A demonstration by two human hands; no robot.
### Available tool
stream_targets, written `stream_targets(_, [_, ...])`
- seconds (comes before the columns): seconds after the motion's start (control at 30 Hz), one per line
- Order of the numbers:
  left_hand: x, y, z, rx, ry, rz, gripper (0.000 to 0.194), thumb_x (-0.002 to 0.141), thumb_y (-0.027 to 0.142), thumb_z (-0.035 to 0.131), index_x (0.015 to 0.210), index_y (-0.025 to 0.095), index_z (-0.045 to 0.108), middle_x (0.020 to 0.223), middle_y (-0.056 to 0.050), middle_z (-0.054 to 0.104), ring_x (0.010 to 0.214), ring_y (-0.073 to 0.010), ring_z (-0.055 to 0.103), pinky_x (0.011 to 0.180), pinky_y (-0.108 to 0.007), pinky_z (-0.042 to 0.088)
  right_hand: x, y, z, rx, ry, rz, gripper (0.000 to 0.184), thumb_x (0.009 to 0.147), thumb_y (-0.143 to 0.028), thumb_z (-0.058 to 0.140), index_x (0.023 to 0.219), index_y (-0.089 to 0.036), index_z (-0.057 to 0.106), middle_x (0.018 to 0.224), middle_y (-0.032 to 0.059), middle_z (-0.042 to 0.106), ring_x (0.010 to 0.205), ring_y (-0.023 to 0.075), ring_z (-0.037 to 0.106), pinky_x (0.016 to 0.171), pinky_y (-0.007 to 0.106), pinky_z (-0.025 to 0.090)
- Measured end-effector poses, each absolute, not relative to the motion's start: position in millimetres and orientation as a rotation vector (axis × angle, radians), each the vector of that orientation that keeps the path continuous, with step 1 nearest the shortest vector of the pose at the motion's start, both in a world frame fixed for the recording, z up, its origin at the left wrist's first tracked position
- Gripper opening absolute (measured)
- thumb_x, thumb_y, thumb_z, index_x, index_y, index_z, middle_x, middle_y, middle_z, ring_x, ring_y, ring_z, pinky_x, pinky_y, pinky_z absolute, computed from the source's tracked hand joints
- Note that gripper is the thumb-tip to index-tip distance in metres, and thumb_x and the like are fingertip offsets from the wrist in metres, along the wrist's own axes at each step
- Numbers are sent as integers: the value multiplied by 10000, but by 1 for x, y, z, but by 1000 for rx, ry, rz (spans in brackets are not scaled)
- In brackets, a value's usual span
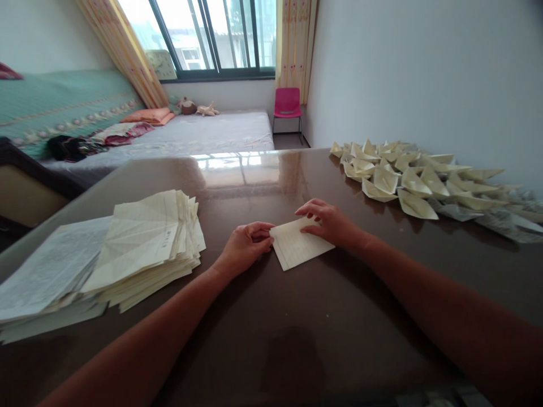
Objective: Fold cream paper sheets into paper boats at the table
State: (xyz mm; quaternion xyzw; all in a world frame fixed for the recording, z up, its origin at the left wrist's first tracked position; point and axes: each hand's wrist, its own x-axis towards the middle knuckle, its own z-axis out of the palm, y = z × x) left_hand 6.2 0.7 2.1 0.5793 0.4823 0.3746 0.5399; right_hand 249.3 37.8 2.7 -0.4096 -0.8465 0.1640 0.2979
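A folded sheet of cream lined paper (297, 246) lies on the dark glossy table (263, 339) in front of me. My left hand (244, 249) is curled at the sheet's left corner, its fingertips pinching the edge. My right hand (328, 221) rests on the sheet's upper right part, fingers bent and pressing down on the paper.
A fanned stack of cream sheets (144, 249) lies at the left, over greyer printed sheets (46, 277). Several folded paper boats (407, 181) are heaped at the right by the white wall. Beyond the table are a bed (190, 135), a pink chair (287, 104) and a window.
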Motion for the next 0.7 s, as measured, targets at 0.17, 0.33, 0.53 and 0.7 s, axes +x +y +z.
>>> stream_targets(0.17, [2, 3, 2, 1371, 1164, 906, 373, 661, 305, 752, 978, 127, 672, 824, -63, 736, 751, -187, 693, 662, -288, 580, 257, 42, 3, -1202, -2193, 474, 396, 681, -239, 766, 1046, -205, 617, 989, 38, 605, 771, 145, 589, 652, 269, 500])
stream_targets(0.33, [1, 2, 3, 1399, 1160, 904, 394, 670, 301, 742, 1016, 129, 664, 820, -52, 727, 727, -167, 679, 668, -283, 572, 257, 41, 3, -1283, -2196, 446, 272, 696, -249, 762, 944, -205, 660, 958, 15, 603, 688, 112, 594, 669, 262, 495])
stream_targets(0.53, [1, 2, 3, 1399, 1165, 913, 418, 670, 272, 730, 1062, 142, 665, 785, -16, 694, 696, -136, 658, 652, -259, 567, 255, 41, 0, -1260, -2178, 433, 197, 756, -235, 701, 951, -210, 688, 948, 22, 617, 663, 107, 603, 678, 266, 499])
stream_targets(0.7, [1, 2, 3, 1464, 1192, 936, 382, 670, 264, 721, 1029, 140, 687, 784, -24, 697, 695, -144, 661, 654, -267, 574, 257, 42, -4, -1268, -2231, 353, 240, 759, -341, 715, 968, -223, 709, 1004, 47, 635, 693, 129, 591, 709, 292, 493])
